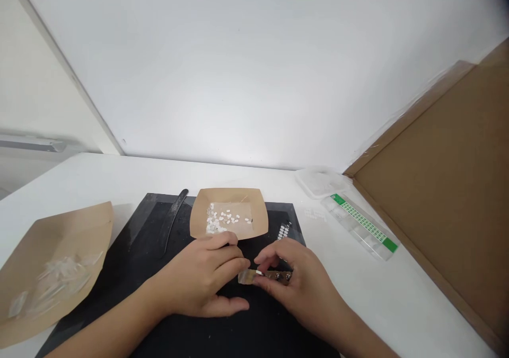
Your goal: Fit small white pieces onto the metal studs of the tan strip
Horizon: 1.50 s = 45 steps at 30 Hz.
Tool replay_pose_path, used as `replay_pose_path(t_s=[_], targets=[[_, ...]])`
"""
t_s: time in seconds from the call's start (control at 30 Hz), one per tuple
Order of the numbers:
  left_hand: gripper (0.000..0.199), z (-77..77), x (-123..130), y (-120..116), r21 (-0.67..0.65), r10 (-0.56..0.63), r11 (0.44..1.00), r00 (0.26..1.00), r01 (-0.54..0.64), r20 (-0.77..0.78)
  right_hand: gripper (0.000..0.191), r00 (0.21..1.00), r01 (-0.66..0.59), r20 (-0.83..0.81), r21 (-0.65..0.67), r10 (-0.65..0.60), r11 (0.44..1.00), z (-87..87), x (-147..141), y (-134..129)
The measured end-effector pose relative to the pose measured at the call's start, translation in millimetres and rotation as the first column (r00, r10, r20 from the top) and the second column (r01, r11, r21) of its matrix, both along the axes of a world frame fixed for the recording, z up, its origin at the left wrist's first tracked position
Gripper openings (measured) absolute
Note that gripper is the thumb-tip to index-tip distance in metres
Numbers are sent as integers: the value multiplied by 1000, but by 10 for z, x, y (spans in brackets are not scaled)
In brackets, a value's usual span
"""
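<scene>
My right hand (304, 276) pinches a small brown strip (247, 277) with a clear left end and several dark, shiny round pieces along it. A small white oval piece (259, 273) shows at the fingertips; whether it is attached to the strip, I cannot tell. My left hand (210, 276) is beside the strip's left end, fingers slightly bent and thumb apart, with nothing visible in it. Just beyond the hands, a brown paper tray (260, 209) contains many loose white oval pieces (217, 223). Behind my right hand lies a sheet of white ovals (282, 232), partly hidden.
A black mat (137, 246) lies on the white table (131, 175), with a curved black tool (175, 215) on it. At left, another paper tray (99, 225) holds clear plastic scraps (59, 278). A clear packet with a green-patterned strip (363, 223) and a translucent lid-like piece (318, 182) lie right.
</scene>
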<state>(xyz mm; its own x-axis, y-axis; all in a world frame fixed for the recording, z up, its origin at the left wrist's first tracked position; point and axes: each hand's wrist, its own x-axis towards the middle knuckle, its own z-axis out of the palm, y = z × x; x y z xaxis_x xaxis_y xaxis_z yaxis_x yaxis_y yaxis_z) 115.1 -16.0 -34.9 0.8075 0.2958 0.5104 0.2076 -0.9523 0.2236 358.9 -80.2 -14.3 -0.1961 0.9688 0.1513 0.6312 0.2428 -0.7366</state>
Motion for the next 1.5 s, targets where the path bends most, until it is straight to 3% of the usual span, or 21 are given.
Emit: replay_pose_path(t_s=[0.17,0.5,0.77,1.1,1.27,1.4,1.5], targets=[[38,-6,22,-6,-21,46,999,999,-46,-9,44,1000,-7,3,-88,8,996,-66,-37,-2],[25,-78,53,5,-121,28,992,998,-34,-56,41,990,28,136,-17,-25,999,-188,-63,1],[19,-112,51,-22,-134,20,991,996,-31,-88,57,997,3,72,-163,8,987,-156,-33,19],[16,-121,51,-9,-123,55,990,995,-65,-83,39,998,-24,55,-159,33,987,-83,-19,3],[17,-116,45,-7,-156,46,986,993,-62,-105,16,997,-10,68,-162,22,987,-87,-38,-3],[15,-130,38,6,-160,42,985,992,-61,-116,22,995,-19,89,-193,37,981,-101,-33,9],[14,-145,37,7,-176,41,983,994,-59,-106,20,986,-54,149,-146,76,988,-79,-22,1]])
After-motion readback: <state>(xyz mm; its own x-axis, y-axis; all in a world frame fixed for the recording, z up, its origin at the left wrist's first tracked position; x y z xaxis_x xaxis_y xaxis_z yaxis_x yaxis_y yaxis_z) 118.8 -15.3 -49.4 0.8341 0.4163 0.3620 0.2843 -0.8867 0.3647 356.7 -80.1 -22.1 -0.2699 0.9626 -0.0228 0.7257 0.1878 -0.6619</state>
